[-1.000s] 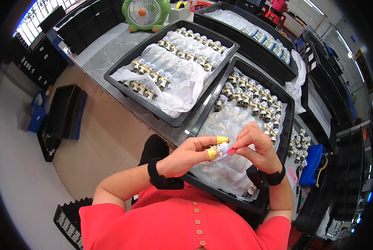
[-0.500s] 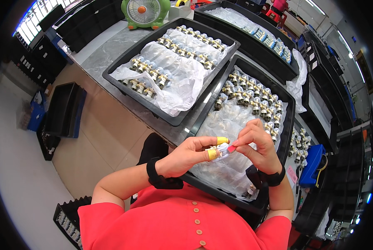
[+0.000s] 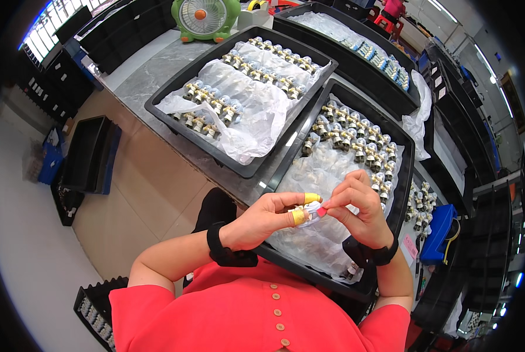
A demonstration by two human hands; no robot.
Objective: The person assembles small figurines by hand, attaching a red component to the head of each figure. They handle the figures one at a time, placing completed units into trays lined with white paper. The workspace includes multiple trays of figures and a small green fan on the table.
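A small figurine with a pale lavender-white head is pinched between the thumb and fingers of my left hand. Yellow tape wraps the thumb and a finger of that hand. My right hand grips a small red piece between thumb and forefinger and presses it to the figurine's head; its exact kind cannot be made out. Both hands are above a black tray lined with thin white sheeting, where rows of similar figurines lie toward the far and right sides.
To the left stands another black tray with figurines on white sheeting. A green fan is behind it. More figurines and a blue box sit right of the near tray. A further tray holds blue-white pieces.
My right hand has shifted slightly left and down, bringing the red piece further over the figurine's head. My left hand has stayed almost still.
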